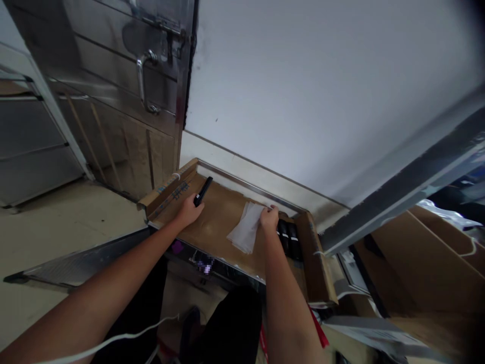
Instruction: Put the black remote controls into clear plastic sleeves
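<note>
My left hand (190, 210) is wrapped round a slim, dark, elongated object (204, 190) with a small white mark, tilted up over the left part of a cardboard tray (215, 212). What kind of object it is, I cannot make out. Over the tray's right half, my right hand (269, 219) has its fingers closed at the top right edge of several whitish, translucent plastic bags (245, 230), which fan out on the cardboard. Just right of that hand, several black elongated objects (293, 241) with white bands lie side by side, partly hidden by my wrist.
The tray stands against a white wall (322, 91), beside a metal door (106, 60) with a handle (142, 83). Large cardboard boxes (435, 268) are at the right. A white cable (125, 336) crosses low in front of my legs.
</note>
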`<action>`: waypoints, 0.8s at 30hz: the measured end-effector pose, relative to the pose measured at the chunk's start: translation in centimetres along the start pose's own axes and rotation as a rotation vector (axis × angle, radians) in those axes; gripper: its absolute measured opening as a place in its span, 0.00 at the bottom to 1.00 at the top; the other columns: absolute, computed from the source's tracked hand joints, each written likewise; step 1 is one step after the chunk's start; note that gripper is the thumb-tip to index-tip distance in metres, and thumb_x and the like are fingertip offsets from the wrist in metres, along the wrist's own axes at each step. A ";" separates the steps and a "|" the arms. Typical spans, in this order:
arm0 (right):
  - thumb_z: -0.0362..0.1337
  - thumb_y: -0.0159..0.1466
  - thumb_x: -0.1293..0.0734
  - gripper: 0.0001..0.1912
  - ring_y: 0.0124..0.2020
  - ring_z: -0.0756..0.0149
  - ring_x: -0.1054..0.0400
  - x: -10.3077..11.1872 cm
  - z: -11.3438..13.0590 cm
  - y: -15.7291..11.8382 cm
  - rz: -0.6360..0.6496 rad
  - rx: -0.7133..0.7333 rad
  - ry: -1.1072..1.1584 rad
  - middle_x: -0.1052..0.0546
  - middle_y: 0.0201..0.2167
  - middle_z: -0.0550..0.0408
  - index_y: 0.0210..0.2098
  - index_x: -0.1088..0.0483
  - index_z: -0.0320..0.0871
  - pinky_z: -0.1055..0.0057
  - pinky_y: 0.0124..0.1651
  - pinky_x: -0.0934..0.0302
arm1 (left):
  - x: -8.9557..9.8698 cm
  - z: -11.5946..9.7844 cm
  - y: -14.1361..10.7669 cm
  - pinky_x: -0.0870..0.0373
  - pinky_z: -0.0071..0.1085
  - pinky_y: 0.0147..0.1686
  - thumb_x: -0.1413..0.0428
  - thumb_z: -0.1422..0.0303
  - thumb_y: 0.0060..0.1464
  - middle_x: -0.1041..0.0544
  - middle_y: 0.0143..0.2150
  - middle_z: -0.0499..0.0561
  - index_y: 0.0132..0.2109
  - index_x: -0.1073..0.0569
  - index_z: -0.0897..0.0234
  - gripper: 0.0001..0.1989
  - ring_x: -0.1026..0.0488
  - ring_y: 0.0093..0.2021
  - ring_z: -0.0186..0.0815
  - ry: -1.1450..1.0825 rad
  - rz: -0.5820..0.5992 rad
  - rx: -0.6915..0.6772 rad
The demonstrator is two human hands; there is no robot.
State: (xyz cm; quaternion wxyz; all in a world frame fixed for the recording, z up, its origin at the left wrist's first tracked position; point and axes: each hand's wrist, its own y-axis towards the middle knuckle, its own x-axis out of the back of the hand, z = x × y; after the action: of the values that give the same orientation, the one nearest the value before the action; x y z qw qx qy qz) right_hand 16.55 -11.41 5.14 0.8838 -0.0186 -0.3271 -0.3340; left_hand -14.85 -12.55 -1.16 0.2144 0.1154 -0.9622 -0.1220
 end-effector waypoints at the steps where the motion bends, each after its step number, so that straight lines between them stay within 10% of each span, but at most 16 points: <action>1: 0.35 0.62 0.38 0.24 0.45 0.53 0.28 -0.3 0.2 -0.3 -0.002 0.025 -0.039 0.23 0.41 0.38 0.55 0.34 0.31 0.60 0.51 0.36 | 0.0 -0.1 0.0 0.36 0.31 0.36 0.45 0.65 0.53 0.27 0.31 0.49 0.36 0.30 0.63 0.06 0.30 0.33 0.36 0.006 0.001 -0.005; 6: 0.43 0.65 0.38 0.35 0.69 0.40 0.54 -1.4 1.1 -3.1 0.012 0.211 -0.315 0.46 0.68 0.30 0.67 0.45 0.34 0.48 0.66 0.55 | 0.0 -0.1 0.1 0.36 0.31 0.35 0.45 0.66 0.53 0.27 0.31 0.49 0.36 0.30 0.63 0.06 0.30 0.33 0.36 0.032 0.010 -0.015; 10: 0.56 0.67 0.40 0.41 0.71 0.34 0.67 -3.5 0.5 -6.5 0.260 0.259 -0.639 0.57 0.72 0.33 0.71 0.49 0.39 0.36 0.66 0.66 | -0.2 0.2 0.1 0.35 0.31 0.36 0.44 0.65 0.52 0.27 0.31 0.49 0.38 0.29 0.63 0.07 0.30 0.33 0.36 0.033 0.011 -0.027; 24: 0.63 0.68 0.47 0.46 0.72 0.34 0.68 -6.0 1.5 -12.7 0.374 0.283 -0.638 0.57 0.71 0.28 0.72 0.52 0.35 0.38 0.66 0.78 | -0.3 0.1 0.1 0.38 0.30 0.34 0.45 0.66 0.52 0.28 0.30 0.48 0.36 0.30 0.62 0.05 0.30 0.32 0.35 0.047 0.005 -0.044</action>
State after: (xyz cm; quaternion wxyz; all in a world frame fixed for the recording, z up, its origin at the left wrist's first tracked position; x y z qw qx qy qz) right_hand 4.64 -17.36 0.43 0.7773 -0.0585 -0.6190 -0.0964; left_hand -14.69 -12.40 -1.36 0.2397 0.1111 -0.9543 -0.1397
